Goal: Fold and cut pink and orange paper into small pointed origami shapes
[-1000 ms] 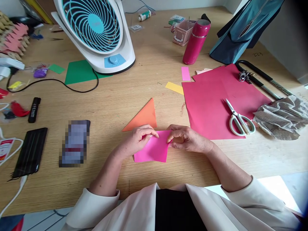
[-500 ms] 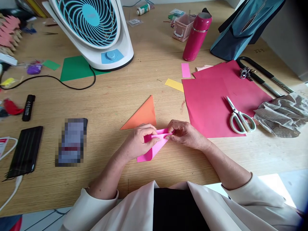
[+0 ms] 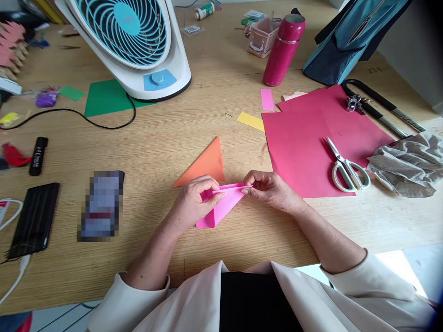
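Note:
A folded sheet of pink paper [image 3: 223,203] is held between both hands, just above the wooden table. My left hand [image 3: 199,199] pinches its left part, with the thumb on the near face and the fingers behind the upper edge. My right hand [image 3: 268,190] grips the right tip between thumb and fingers. The paper's lower left end reaches down towards the table. Directly behind my left hand an orange paper triangle [image 3: 207,163] lies flat.
White scissors [image 3: 348,170] rest on red sheets [image 3: 294,147] at the right. Further back stand a fan [image 3: 155,46], a pink bottle [image 3: 282,53] and a blue bag [image 3: 332,55]. A phone [image 3: 102,203] and a black power bank [image 3: 34,219] lie at the left.
My hands have moved slightly apart along the paper's upper edge. The pink paper now looks flatter, and its right tip shows more.

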A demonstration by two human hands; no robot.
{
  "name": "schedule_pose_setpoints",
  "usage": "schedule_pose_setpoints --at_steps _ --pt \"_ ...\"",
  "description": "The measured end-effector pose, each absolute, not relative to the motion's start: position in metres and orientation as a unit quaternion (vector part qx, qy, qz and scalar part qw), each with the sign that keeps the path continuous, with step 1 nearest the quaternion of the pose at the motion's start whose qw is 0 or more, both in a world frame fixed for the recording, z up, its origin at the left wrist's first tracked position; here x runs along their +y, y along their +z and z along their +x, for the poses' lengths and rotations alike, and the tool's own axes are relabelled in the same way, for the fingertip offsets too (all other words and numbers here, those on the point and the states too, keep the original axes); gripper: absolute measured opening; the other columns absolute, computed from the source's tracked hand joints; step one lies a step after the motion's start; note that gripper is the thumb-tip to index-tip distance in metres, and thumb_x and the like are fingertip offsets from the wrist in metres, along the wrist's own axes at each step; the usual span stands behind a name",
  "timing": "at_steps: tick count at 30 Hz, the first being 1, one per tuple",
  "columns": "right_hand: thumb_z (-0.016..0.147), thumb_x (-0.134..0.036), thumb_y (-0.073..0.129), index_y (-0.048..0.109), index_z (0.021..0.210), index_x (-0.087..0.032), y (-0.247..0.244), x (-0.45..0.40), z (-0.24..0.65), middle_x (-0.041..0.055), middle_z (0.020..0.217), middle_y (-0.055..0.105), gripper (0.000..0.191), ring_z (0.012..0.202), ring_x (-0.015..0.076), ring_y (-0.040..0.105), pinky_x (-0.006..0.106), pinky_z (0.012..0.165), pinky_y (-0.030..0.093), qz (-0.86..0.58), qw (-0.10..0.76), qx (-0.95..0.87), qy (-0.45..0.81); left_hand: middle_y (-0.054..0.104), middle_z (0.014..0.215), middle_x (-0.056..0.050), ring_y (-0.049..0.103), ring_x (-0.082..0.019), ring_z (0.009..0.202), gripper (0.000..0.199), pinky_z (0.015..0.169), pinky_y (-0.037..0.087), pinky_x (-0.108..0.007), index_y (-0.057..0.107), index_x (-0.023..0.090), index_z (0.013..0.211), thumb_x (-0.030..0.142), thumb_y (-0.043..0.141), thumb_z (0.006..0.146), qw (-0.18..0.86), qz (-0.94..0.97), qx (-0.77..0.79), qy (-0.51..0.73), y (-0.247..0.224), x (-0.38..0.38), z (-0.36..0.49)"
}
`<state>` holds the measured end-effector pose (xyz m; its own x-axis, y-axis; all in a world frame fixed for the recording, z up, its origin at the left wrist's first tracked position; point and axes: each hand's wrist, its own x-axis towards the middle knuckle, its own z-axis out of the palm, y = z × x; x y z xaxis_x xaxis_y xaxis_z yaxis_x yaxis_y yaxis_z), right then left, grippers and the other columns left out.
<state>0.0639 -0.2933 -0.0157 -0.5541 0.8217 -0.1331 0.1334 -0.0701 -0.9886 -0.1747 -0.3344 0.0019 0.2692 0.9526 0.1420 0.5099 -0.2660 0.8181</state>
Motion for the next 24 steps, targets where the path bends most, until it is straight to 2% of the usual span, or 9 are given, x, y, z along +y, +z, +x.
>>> schedule_pose_setpoints --at_steps 4,7,10,14,18,24 --pt "0.074 -0.044 0.083 0.06 0.074 -0.018 -0.017 -0.295 0.06 -0.0014 0.07 0.056 0.035 0.064 0.0113 0.049 0.024 0.056 0.039 -0.393 0.32 -0.59 0.629 0.066 0.079 0.0 0.063 -0.015 0.077 0.014 0.073 0.046 -0.027 0.06 0.019 0.074 0.021 0.068 0.086 0.314 0.706 0.53 0.349 0.0 -0.336 -0.173" --pt "0.07 -0.037 0.087 0.06 0.087 -0.019 -0.017 -0.295 0.057 -0.0022 0.077 0.059 0.037 0.067 0.0108 0.053 0.023 0.06 0.043 -0.378 0.357 -0.53 0.67 0.067 0.08 0.001 0.064 -0.014 0.078 0.014 0.074 0.047 -0.026 0.06 0.019 0.075 0.021 0.068 0.085 0.304 0.699 0.533 0.366 0.001 -0.338 -0.173" --pt "0.068 -0.035 0.089 0.062 0.097 -0.019 -0.017 -0.295 0.055 -0.0007 0.084 0.063 0.042 0.073 0.0113 0.059 0.024 0.065 0.047 -0.377 0.356 -0.489 0.702 0.068 0.081 0.001 0.065 -0.014 0.077 0.013 0.074 0.047 -0.026 0.06 0.02 0.076 0.021 0.07 0.085 0.291 0.695 0.538 0.377 0.002 -0.339 -0.173" --pt "0.068 -0.036 0.088 0.064 0.084 -0.017 -0.017 -0.295 0.054 -0.0025 0.073 0.063 0.035 0.062 0.0088 0.057 0.022 0.059 0.047 -0.392 0.328 -0.482 0.712 0.07 0.081 0.001 0.065 -0.014 0.076 0.01 0.072 0.048 -0.026 0.062 0.02 0.078 0.021 0.07 0.084 0.28 0.69 0.55 0.378 0.003 -0.34 -0.173" --pt "0.066 -0.038 0.089 0.063 0.081 -0.017 -0.015 -0.297 0.051 -0.0034 0.065 0.066 0.037 0.053 0.0082 0.06 0.021 0.053 0.047 -0.402 0.324 -0.443 0.732 0.071 0.083 0.002 0.067 -0.013 0.077 0.008 0.073 0.049 -0.025 0.063 0.02 0.08 0.018 0.071 0.083 0.276 0.687 0.557 0.376 0.003 -0.342 -0.172" --pt "0.067 -0.036 0.089 0.063 0.077 -0.016 -0.014 -0.299 0.048 -0.0013 0.06 0.071 0.034 0.053 0.0084 0.065 0.017 0.054 0.051 -0.399 0.344 -0.403 0.748 0.073 0.085 0.002 0.068 -0.013 0.078 0.008 0.074 0.05 -0.024 0.063 0.02 0.08 0.02 0.071 0.083 0.276 0.681 0.562 0.38 0.004 -0.344 -0.171"
